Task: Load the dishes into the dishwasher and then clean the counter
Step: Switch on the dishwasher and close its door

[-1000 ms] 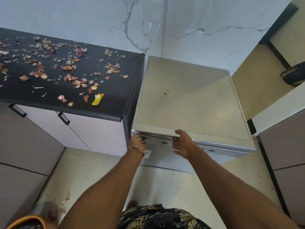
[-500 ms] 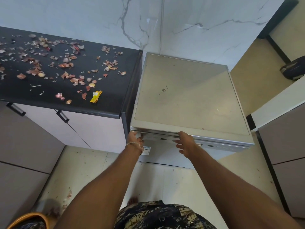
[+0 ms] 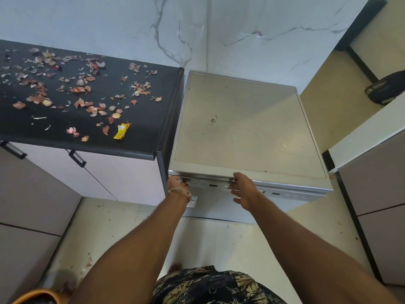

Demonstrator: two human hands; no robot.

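The silver dishwasher point(image 3: 241, 128) stands right of the black counter point(image 3: 140, 119), seen from above. Its door point(image 3: 219, 207) faces me and looks closed or nearly so. My left hand point(image 3: 177, 184) grips the door's top edge at the left corner, fingers curled under the lip. My right hand point(image 3: 243, 190) rests on the door's top strip near the middle, thumb at the lip and fingers spread along the front. Onion skins point(image 3: 83, 102) and a yellow wrapper point(image 3: 121, 131) litter the counter. No dishes are in view.
A cabinet with black handles point(image 3: 76, 157) sits below the counter. Another cabinet point(image 3: 377, 194) stands close on the right. A dark bag point(image 3: 385, 88) lies on the floor at far right. An orange rim point(image 3: 37, 296) shows at bottom left. The floor is tiled.
My right hand has loosened from the door's top edge, its fingers now spread on the front. The left hand keeps its grip. The view has shifted slightly.
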